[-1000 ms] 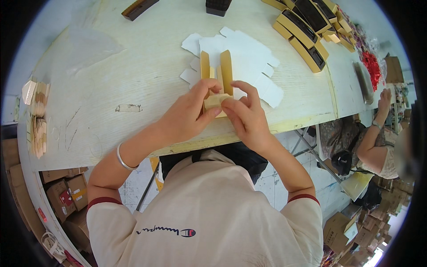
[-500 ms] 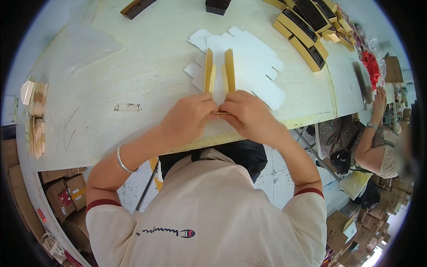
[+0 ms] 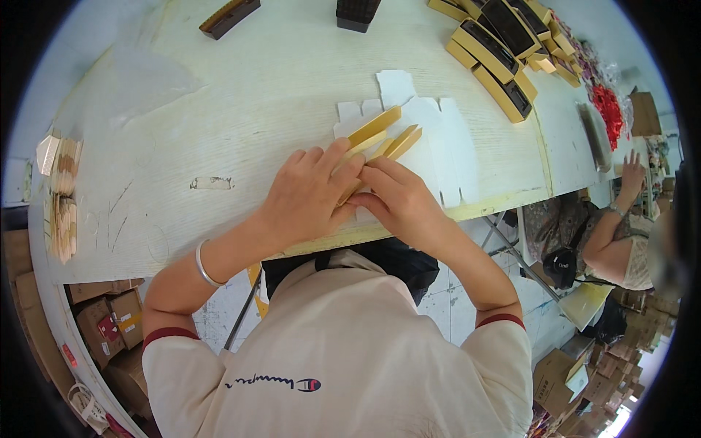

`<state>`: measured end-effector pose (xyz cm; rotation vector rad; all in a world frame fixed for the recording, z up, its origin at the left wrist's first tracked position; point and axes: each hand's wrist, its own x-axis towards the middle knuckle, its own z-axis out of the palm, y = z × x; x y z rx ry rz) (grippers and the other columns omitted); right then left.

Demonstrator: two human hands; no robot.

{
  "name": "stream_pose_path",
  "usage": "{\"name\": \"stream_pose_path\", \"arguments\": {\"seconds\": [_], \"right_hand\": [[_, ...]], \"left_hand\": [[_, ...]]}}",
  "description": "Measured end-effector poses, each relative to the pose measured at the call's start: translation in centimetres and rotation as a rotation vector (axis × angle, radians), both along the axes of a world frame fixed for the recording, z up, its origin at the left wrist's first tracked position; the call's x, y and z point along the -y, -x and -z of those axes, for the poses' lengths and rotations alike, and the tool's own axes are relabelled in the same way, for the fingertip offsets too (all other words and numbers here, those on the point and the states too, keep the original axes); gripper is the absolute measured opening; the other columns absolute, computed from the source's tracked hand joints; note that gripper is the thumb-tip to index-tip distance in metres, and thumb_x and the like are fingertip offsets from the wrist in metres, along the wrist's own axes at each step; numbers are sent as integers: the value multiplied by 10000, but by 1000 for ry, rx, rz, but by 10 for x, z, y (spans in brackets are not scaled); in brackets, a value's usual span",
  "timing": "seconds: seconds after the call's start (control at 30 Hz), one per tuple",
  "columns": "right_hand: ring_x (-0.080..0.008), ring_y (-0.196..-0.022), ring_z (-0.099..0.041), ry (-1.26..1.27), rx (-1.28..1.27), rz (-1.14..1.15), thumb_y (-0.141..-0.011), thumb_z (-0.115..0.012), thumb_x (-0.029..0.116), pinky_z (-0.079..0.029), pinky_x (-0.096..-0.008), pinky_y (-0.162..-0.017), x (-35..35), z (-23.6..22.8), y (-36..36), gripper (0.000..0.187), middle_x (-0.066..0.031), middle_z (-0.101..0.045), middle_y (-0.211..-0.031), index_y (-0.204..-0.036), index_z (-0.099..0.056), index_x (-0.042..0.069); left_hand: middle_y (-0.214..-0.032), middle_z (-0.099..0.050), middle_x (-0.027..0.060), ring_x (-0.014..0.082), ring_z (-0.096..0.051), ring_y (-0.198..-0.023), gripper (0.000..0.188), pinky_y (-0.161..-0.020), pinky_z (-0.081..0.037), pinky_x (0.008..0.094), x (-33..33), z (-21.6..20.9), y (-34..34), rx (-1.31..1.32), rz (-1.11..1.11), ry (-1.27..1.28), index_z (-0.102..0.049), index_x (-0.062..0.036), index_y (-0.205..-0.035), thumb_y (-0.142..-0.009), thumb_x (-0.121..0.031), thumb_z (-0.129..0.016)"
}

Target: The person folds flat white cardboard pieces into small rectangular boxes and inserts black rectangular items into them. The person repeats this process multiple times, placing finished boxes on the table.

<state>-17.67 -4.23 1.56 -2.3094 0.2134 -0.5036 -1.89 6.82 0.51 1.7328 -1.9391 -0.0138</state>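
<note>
Carton (image 3: 374, 126), gripped between both your hands (image 3: 305, 191) at centre, looks only part-folded, its gold panels (image 3: 403, 141) open toward one o'clock, with flat white card (image 3: 447, 146) unfolded at two and formed boxes (image 3: 502, 95) at one.

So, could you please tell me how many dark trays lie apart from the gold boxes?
2: one dark tray toward the upper left, another dark tray at top centre; others may be hidden.

From my end I watch through 1 fisheye view on the wearer's head, facing down over the shirt (image 3: 350, 328) to the left hand (image 3: 310, 191), right hand (image 3: 404, 198) and worktop (image 3: 255, 131) close below.
</note>
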Motion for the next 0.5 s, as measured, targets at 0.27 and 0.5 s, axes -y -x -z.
{"name": "stream_pose_path", "arguments": {"seconds": [0.27,0.5], "right_hand": [[-243,-784,-553,658,-29,109,-666,-765,108,-458,-359,-691,58,-37,19,303,-104,-589,-1060,-932,-639,38],[-275,-757,-539,406,-43,59,-684,-747,114,-434,-379,-658,11,-13,5,217,-84,-545,-810,-773,-567,32]], "left_hand": [[-1227,-486,119,319,-526,-1038,538,-859,-432,451,2,-39,-47,37,91,-141,-518,-81,-1155,-680,-142,-763],[-1199,-516,59,266,-537,-940,496,-784,-459,417,1,-21,-7,214,-7,27,-607,-115,-1133,-660,-145,-754]]}}
